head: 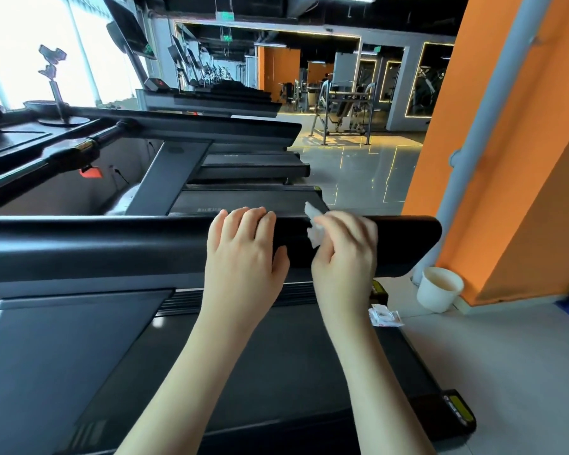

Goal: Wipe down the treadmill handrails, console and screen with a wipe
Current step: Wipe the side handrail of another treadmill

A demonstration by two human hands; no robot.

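Smooth satin-sheen plastic on the long black treadmill handrail [112,244]. The crumpled white wipe [313,233]: thin, soft, matt, fibrous. The black treadmill belt [276,356]: matt, rubbery. The white paper cup [436,295]: matt. The grey tiled floor [358,172]: glossy, reflective.

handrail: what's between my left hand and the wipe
Only a short bare stretch of black handrail separates the left hand from the wipe pinched in the right hand, seen in the head view.
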